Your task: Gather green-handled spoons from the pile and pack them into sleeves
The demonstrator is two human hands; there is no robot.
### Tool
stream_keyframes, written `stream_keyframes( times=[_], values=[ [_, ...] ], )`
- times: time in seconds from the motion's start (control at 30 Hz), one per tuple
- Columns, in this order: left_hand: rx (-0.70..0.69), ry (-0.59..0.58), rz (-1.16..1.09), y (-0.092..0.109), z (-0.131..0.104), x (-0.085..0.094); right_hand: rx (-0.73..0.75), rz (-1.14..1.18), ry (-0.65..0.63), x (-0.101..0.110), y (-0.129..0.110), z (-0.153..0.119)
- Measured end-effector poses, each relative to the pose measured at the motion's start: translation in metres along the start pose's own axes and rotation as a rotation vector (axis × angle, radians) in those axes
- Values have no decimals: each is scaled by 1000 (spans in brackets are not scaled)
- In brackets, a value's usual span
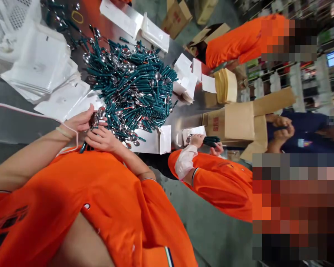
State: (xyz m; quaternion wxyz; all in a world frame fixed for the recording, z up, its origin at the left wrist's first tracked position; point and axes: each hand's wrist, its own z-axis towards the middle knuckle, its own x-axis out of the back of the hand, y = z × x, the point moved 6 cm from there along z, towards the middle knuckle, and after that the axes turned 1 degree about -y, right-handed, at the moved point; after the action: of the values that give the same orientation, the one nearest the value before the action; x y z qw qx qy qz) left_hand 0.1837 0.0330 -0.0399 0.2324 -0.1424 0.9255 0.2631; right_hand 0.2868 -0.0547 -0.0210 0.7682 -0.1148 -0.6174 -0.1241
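Close to my body at the table edge, my left hand [82, 118] is closed around the bowl end of a small bunch of spoons [99, 112]. Their silver bowls point up and their dark teal handles point down toward my orange shirt. My right hand [102, 138] wraps the same bunch lower down, fingers curled over the handles. The fingers partly hide the bunch. Just beyond my hands lies a large heap of teal-handled spoons [139, 83]. White paper sheets or bags [68, 98] lie beside my left hand.
Stacked white bags [41, 59] and a white plastic basket [13, 22] stand at left. A white cable [30, 112] crosses near my left forearm. At right, a co-worker's hand [197, 140] holds teal-handled cutlery beside an open cardboard box [238, 120]. Other people stand farther right.
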Motion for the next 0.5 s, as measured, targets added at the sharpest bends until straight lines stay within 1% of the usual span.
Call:
stream_keyframes(
  times=[0.13,0.23,0.33,0.5],
  values=[
    [14,54,35,0,-5,0,-90,119,-22,-23,11,-6],
    [-38,20,13,2,-10,-6,-124,159,-30,-34,12,-10],
    [-51,-30,7,1,-14,-11,-135,164,-29,-37,8,-12],
    [2,-21,-7,-1,-11,-8,-162,158,-58,-30,5,-9]
  ],
)
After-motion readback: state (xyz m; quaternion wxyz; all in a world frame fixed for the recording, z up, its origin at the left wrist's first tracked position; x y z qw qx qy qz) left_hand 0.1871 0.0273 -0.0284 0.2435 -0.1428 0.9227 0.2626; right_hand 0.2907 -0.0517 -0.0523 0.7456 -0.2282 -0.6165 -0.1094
